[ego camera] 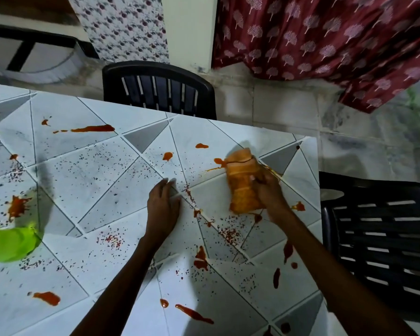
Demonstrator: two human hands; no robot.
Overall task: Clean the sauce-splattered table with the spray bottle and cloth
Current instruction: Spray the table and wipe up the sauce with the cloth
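The white desk [102,214] with grey triangle shapes is a big mess. Red sauce blobs [92,129] and tiny dark specks lie all over it, far and near, left and right.

The person's right grip [268,190] is curled around a folded orange cloth [243,180] and presses it down on the desk, far on the right side. The cloth sits right next to one red blob, and a thin orange smear runs out from under it. The left grip [163,209] holds nothing. Its fingers are straight and lie flat on the desk, just left of the cloth.

A bright green blurry thing [7,243] lies at the left edge, well apart from both grips. It may be the spray bottle, but it is too blurry to tell.

The wiping looks like it has only just begun. Almost every blob is there to clean: the long one far on the left, the ones in the middle, and the ones close to the person. No part of the desk looks wiped yet.
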